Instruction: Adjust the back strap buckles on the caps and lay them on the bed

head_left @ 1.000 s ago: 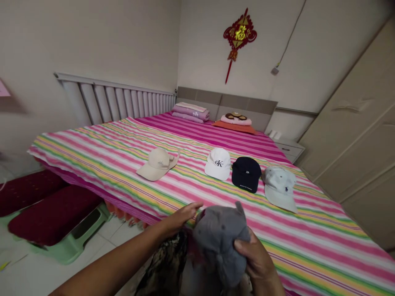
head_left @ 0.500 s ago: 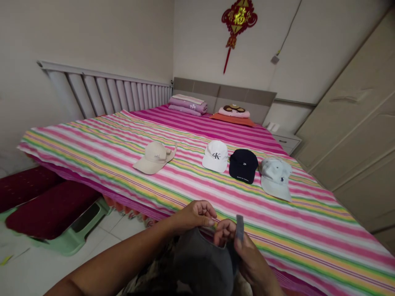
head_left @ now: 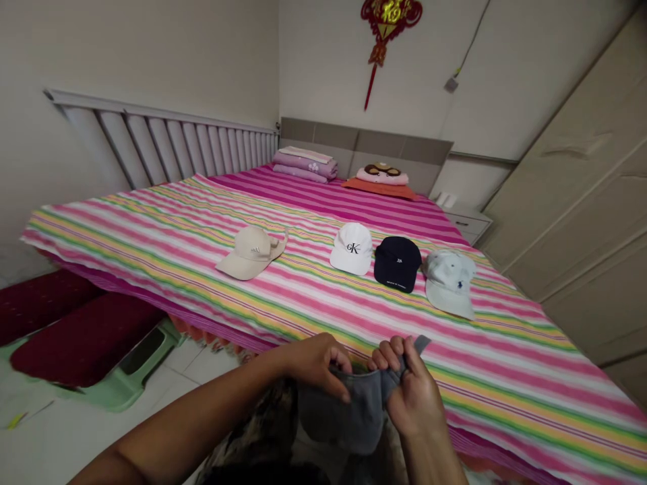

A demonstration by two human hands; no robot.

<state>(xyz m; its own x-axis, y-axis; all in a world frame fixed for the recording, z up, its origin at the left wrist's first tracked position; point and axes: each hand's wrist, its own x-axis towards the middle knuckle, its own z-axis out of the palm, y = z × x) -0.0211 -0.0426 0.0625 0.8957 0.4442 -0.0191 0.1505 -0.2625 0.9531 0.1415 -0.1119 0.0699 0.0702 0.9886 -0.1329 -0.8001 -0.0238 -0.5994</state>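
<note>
A grey baseball cap (head_left: 348, 411) hangs between my two hands at the near edge of the bed. My left hand (head_left: 318, 364) pinches its rim, thumb outside and fingers inside. On the other side, my right hand (head_left: 407, 377) is closed around the cap's back strap, and the loose strap end (head_left: 422, 343) sticks up past the fingers. Beyond the hands lie a beige cap (head_left: 250, 252), a white cap (head_left: 351, 249) with black letters, a navy cap (head_left: 397, 264) and a pale blue cap (head_left: 449, 283).
The caps rest on a striped bedspread (head_left: 151, 229). Folded purple bedding (head_left: 303, 165) and a pink pillow (head_left: 381, 176) are by the headboard (head_left: 333, 135). A green stool (head_left: 116, 387) with a dark red cover stands left, a radiator (head_left: 166, 138) behind. A wardrobe (head_left: 571, 175) rises right.
The grey cap has been turned so its rim faces up. My left hand has come onto the rim, and my right hand has shifted from the crown to the strap. The view has tilted down.
</note>
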